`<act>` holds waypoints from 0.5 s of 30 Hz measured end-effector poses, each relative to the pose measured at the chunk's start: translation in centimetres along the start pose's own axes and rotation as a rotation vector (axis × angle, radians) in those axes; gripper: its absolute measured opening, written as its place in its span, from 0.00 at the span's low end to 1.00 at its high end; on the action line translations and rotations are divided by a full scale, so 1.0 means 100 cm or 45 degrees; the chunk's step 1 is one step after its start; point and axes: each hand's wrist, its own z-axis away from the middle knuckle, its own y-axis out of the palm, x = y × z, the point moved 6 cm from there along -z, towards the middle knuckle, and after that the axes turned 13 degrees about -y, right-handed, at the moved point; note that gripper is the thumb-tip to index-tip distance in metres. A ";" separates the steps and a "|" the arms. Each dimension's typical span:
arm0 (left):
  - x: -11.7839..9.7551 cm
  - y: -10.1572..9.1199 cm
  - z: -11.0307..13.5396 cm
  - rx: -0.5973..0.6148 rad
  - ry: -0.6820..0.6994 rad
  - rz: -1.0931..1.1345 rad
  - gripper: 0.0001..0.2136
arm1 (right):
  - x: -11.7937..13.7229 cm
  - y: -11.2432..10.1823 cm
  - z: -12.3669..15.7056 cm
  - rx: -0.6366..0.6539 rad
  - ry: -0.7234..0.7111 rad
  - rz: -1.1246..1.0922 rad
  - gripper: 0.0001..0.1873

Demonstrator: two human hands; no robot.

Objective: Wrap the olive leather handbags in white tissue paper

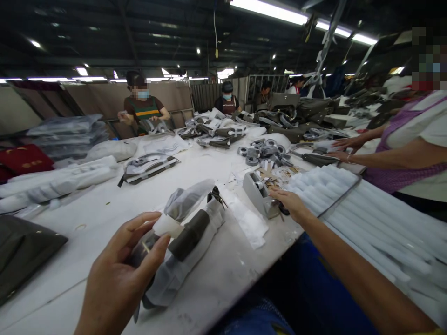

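My left hand [129,260] is closed, thumb and fingers pinching a small white wrapping piece [168,226] against a dark olive bag strap or part [190,235]. That bundle is partly wrapped in thin translucent sheet [185,274] and has a dark metal buckle or clasp [217,195] at its far end. My right hand [289,202] reaches to the cutting end of a grey tape dispenser [256,190], fingers stretched out; whether they touch tape is too small to tell. A folded white sheet [246,218] lies between the bundle and the dispenser.
Grey rolls [267,150] and paper scraps lie behind the dispenser. White foam tubes [349,204] are stacked right. A wrapped bundle [150,168] and dark bag [26,253] lie left. A co-worker's hands [344,146] work at right; other people sit across the table [87,232].
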 end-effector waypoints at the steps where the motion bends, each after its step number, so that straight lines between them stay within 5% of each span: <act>1: 0.000 -0.001 0.000 -0.012 -0.007 -0.009 0.20 | 0.002 -0.002 0.004 -0.019 0.004 -0.045 0.21; 6: 0.000 -0.003 0.003 -0.063 -0.028 -0.024 0.18 | 0.004 -0.009 0.031 -0.111 0.055 -0.259 0.27; 15: 0.012 -0.005 -0.005 -0.071 -0.067 0.009 0.24 | -0.042 0.003 0.082 -0.305 0.300 -0.447 0.29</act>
